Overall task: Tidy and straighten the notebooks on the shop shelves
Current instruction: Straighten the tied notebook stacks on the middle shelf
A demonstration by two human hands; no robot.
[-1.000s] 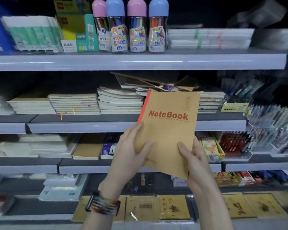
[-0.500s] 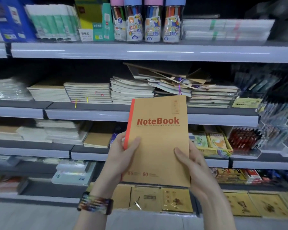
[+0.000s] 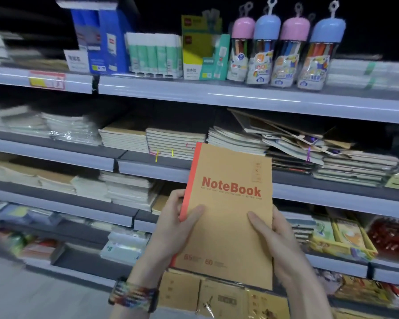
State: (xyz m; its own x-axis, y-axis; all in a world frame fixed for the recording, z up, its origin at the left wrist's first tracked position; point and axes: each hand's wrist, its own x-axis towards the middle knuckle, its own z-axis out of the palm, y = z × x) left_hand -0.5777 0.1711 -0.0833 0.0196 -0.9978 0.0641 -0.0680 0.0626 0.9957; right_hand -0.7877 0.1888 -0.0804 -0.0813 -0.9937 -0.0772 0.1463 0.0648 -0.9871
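Pinching a notebook (image 3: 228, 215) between left hand (image 3: 171, 229) and right hand (image 3: 283, 247) fingers (image 3: 258, 224).
Lay flat on a neat stack (image 3: 175, 141), flush with the shelf (image 3: 148, 165) front edge.

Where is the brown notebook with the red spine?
The notebook is lower centre in the head view, held upright by the left hand and right hand, below-left of the messy pile.
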